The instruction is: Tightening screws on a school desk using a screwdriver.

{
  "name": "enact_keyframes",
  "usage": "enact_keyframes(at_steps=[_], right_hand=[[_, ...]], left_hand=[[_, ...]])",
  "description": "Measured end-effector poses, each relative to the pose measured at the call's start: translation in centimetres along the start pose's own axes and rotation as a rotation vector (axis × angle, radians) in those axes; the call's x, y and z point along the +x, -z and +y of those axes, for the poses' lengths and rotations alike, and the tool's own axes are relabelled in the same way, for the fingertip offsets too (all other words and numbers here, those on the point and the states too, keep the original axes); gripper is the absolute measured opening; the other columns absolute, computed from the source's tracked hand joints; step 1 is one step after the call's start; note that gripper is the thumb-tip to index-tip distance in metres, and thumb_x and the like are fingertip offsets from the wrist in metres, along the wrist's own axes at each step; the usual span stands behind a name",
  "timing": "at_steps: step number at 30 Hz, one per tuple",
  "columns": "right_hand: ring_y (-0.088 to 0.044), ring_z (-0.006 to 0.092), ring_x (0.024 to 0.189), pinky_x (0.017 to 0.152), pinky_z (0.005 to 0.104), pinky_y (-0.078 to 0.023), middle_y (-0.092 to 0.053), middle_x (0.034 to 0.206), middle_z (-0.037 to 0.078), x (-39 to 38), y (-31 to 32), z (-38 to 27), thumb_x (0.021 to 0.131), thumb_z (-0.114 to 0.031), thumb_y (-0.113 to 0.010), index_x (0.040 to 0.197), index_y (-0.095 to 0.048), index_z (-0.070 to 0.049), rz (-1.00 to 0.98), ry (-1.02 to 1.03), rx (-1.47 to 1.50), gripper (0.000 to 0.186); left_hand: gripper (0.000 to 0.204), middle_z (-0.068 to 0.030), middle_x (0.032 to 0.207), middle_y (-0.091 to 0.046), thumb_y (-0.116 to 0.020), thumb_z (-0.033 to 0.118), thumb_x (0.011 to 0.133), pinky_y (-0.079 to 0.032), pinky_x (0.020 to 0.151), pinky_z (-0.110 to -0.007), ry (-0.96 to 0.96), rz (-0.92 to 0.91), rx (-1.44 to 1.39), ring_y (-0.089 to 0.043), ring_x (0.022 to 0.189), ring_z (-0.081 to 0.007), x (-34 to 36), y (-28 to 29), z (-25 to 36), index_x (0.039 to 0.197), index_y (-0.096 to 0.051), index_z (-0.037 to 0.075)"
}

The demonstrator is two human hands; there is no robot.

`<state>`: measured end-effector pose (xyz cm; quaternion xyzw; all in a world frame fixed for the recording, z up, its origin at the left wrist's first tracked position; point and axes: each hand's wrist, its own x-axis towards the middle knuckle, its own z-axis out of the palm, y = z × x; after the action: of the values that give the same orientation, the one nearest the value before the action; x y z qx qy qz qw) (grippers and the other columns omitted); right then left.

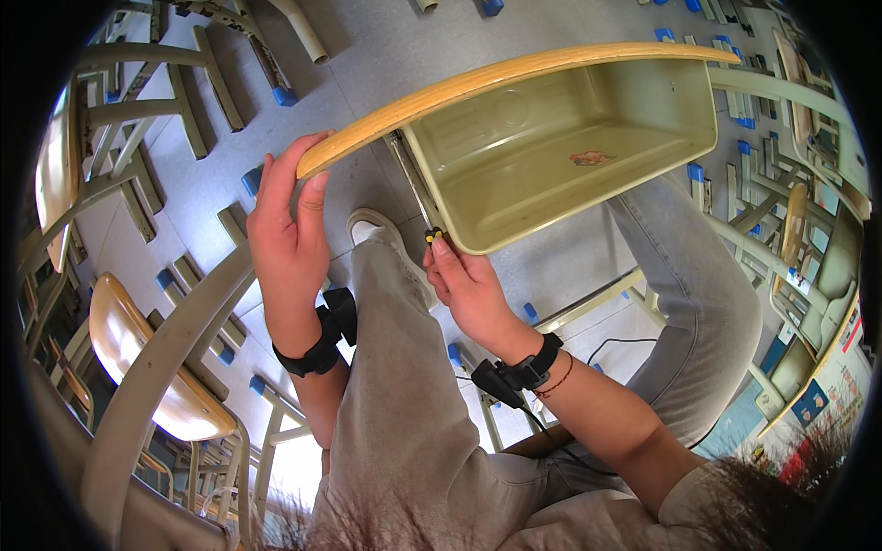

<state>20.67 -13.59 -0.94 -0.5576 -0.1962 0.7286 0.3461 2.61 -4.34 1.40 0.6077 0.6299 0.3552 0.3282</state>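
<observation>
A school desk with a wooden top (pixel 514 69) is tilted on edge in front of me, its beige storage tray (pixel 551 138) turned toward me. My left hand (pixel 289 230) grips the left end of the top, the thumb on the near side and the fingers behind. Between the thumb and fingers of my right hand (pixel 473 289) is a small black-and-yellow piece (pixel 433 236). It sits at the lower end of a thin metal bar (pixel 415 174) beside the tray's left wall. Its exact kind is too small to make out.
A metal frame tube (pixel 175 367) curves close by on the left, with a wooden chair seat (pixel 152 367) behind it. Several chair and desk legs with blue caps stand around. My legs (pixel 395 358) are beneath the desk; a black cable (pixel 560 445) trails from my right wrist strap.
</observation>
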Motion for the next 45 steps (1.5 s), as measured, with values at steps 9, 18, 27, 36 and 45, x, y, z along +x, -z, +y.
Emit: enact_keyframes(at_steps=[9, 18, 27, 36, 45], right_hand=[[-0.038, 0.0055, 0.06, 0.053, 0.024, -0.033, -0.043, 0.068, -0.004, 0.0, 0.1, -0.3, 0.107, -0.03, -0.047, 0.089, -0.054, -0.004, -0.003, -0.031, 0.015, 0.032], [-0.032, 0.0037, 0.057, 0.049, 0.0207, -0.026, -0.038, 0.066, -0.005, 0.0, 0.2, 0.1, 0.107, -0.032, -0.046, 0.09, -0.053, -0.007, 0.001, 0.023, -0.011, 0.031], [-0.036, 0.0042, 0.057, 0.051, 0.0214, -0.03, -0.041, 0.063, -0.005, 0.0, -0.2, 0.8, 0.106, -0.031, -0.048, 0.089, -0.054, -0.005, 0.084, 0.082, -0.164, 0.031], [-0.044, 0.0078, 0.064, 0.059, 0.0276, -0.039, -0.053, 0.07, -0.002, -1.4, -2.5, -0.8, 0.101, -0.024, -0.06, 0.097, -0.06, 0.001, 0.269, 0.016, -0.167, 0.025], [-0.044, 0.0047, 0.063, 0.058, 0.0222, -0.038, -0.05, 0.073, -0.004, -0.7, -1.2, 0.1, 0.104, -0.027, -0.054, 0.115, -0.064, -0.002, 0.062, -0.128, -0.005, 0.03]], left_hand=[[0.025, -0.0099, 0.111, -0.07, -0.055, 0.013, 0.1, -0.029, 0.116, -0.052, -0.001, 0.005, 0.013, -0.066, 0.106, -0.0267, 0.0, 0.0, -0.2, 0.122, -0.061, 0.006], [0.029, -0.0068, 0.114, -0.068, -0.055, 0.011, 0.101, -0.043, 0.09, -0.025, -0.024, -0.015, 0.015, -0.058, 0.098, -0.0125, 0.0, 0.0, -0.4, 0.128, -0.06, 0.003], [0.029, -0.007, 0.116, -0.068, -0.055, 0.011, 0.101, -0.043, 0.091, -0.025, -0.02, -0.015, 0.014, -0.059, 0.099, -0.0129, -0.1, 0.0, -0.6, 0.129, -0.059, 0.003], [0.029, -0.0078, 0.117, -0.068, -0.055, 0.01, 0.101, -0.043, 0.094, -0.026, -0.022, -0.017, 0.005, -0.059, 0.102, -0.0137, -0.1, 0.0, -0.6, 0.129, -0.059, 0.002], [0.029, -0.0067, 0.115, -0.067, -0.055, 0.011, 0.101, -0.043, 0.091, -0.025, -0.031, -0.015, 0.005, -0.058, 0.098, -0.0125, -0.1, 0.0, -0.6, 0.128, -0.059, 0.003]])
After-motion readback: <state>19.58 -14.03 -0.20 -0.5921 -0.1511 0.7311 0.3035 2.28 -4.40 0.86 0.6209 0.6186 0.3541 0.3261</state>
